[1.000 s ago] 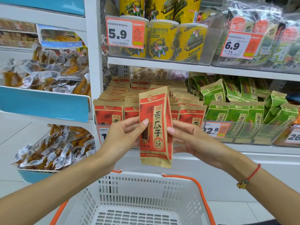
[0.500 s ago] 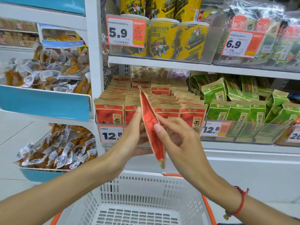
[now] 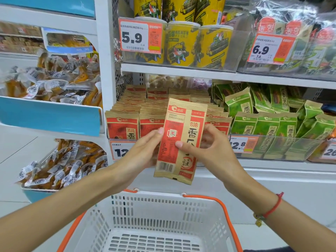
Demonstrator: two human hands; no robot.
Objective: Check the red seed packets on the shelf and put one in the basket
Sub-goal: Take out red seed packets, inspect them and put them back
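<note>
Two hands on it | white basket (image 3: 154, 215) waits below | left hand (image 3: 143, 151) and right hand (image 3: 209, 151) pinch the red seed packet (image 3: 180, 142) by its side edges, upright, above the basket | looks light, crinkly, soft; edges grip best | behind, red seed packets (image 3: 123, 124) on white shelf (image 3: 272, 164), green packets (image 3: 269, 124) beside.

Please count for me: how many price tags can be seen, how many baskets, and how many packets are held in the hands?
Price tags: 5, two only partly visible
Basket: 1
Red packet, held by left hand and right hand: 1
Total: 7
</note>
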